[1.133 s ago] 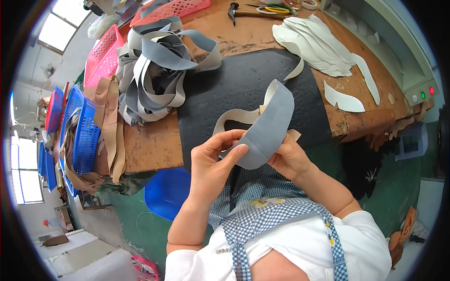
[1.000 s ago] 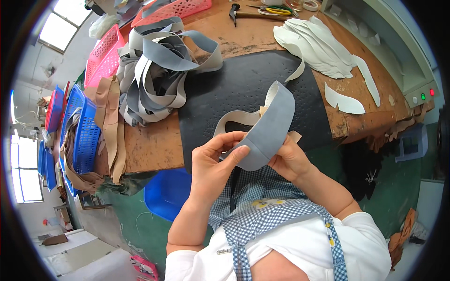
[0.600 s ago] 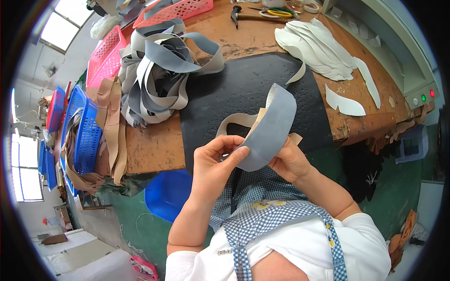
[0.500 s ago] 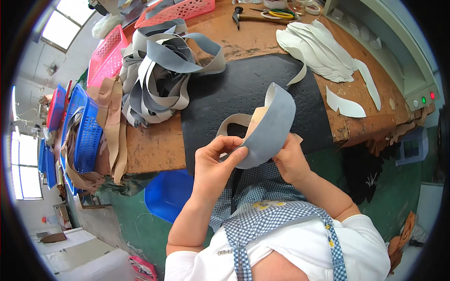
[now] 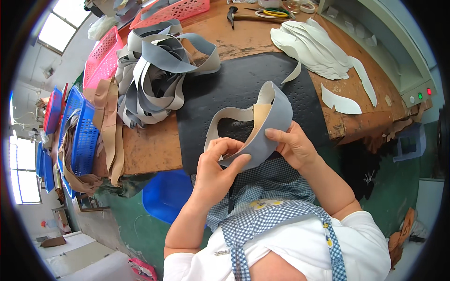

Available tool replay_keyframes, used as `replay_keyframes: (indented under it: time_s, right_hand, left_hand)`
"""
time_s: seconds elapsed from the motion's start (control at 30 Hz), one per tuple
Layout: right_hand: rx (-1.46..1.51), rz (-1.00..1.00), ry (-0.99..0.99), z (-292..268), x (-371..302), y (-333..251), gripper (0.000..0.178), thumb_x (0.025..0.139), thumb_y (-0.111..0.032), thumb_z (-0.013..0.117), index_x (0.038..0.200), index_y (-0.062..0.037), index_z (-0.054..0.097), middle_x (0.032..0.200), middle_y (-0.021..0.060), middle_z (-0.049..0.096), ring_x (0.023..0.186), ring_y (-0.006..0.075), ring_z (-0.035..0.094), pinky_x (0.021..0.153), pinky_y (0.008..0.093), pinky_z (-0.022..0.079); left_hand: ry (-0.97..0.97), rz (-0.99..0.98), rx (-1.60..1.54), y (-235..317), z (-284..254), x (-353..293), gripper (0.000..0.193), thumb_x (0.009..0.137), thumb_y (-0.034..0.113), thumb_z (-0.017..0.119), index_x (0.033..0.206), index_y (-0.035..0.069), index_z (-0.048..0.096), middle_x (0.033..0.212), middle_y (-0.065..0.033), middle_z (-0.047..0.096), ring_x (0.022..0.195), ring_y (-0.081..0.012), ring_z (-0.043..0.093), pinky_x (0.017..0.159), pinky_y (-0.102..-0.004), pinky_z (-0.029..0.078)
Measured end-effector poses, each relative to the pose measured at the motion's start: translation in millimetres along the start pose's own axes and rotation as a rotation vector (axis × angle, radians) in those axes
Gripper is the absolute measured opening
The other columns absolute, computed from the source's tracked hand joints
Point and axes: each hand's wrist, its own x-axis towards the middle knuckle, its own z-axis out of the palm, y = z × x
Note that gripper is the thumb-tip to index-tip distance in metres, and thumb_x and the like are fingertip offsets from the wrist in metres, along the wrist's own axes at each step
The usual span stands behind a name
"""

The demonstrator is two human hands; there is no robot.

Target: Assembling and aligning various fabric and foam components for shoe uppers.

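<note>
To our left, white daylight glares through two paned windows, an upper one point(image 5: 63, 23) and a lower one point(image 5: 24, 173), set in a pale wall point(image 5: 65, 75). Our scuffed wooden desk point(image 5: 150, 152) has a worn front edge, and the floor point(image 5: 398, 187) below is green. On our right stand a pale grey cabinet-like housing point(image 5: 396, 54) with glowing green and red buttons point(image 5: 428, 91) and, lower down, a pale plastic stool point(image 5: 420, 140).

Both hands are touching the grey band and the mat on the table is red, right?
Not quite: the mat on the table is black, as the head view shows. The left hand and right hand do touch the grey band.
</note>
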Motion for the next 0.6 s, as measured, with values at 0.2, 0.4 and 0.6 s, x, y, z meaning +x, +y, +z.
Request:
replay_keyframes:
  time_s: [0.2, 0.4, 0.6]
  right_hand:
    - [-0.082, -0.053, 0.044, 12, 0, 2, 0.036, 0.082, -0.009, 0.075, 0.113, 0.0012, 0.061, 0.103, 0.0105, 0.069, 0.095, 0.018, 0.068, 0.086, 0.0324, 0.055]
    - [-0.102, -0.083, 0.083, 18, 3, 4, 0.03, 0.081, -0.006, 0.075, 0.108, 0.0016, 0.064, 0.098, 0.0102, 0.07, 0.088, 0.0175, 0.069, 0.081, 0.0318, 0.057]
    - [-0.14, -0.112, 0.124, 22, 6, 9, 0.028, 0.08, -0.005, 0.076, 0.105, 0.001, 0.065, 0.096, 0.0092, 0.07, 0.085, 0.0167, 0.069, 0.077, 0.0307, 0.057]
  left_hand:
    - [0.04, -0.077, -0.129, -4, 5, -1, 0.026, 0.08, 0.016, 0.078, 0.099, 0.0, 0.071, 0.09, -0.0081, 0.065, 0.08, -0.0142, 0.06, 0.071, -0.0303, 0.051]
    - [0.037, -0.173, -0.129, -2, 2, 1, 0.023, 0.081, 0.015, 0.077, 0.094, -0.003, 0.072, 0.087, -0.0071, 0.064, 0.075, -0.0113, 0.058, 0.067, -0.0271, 0.049]
    - [0.031, -0.123, -0.09, -7, 1, 1, 0.021, 0.082, 0.013, 0.076, 0.095, -0.002, 0.072, 0.084, -0.0069, 0.064, 0.073, -0.0114, 0.057, 0.066, -0.0265, 0.048]
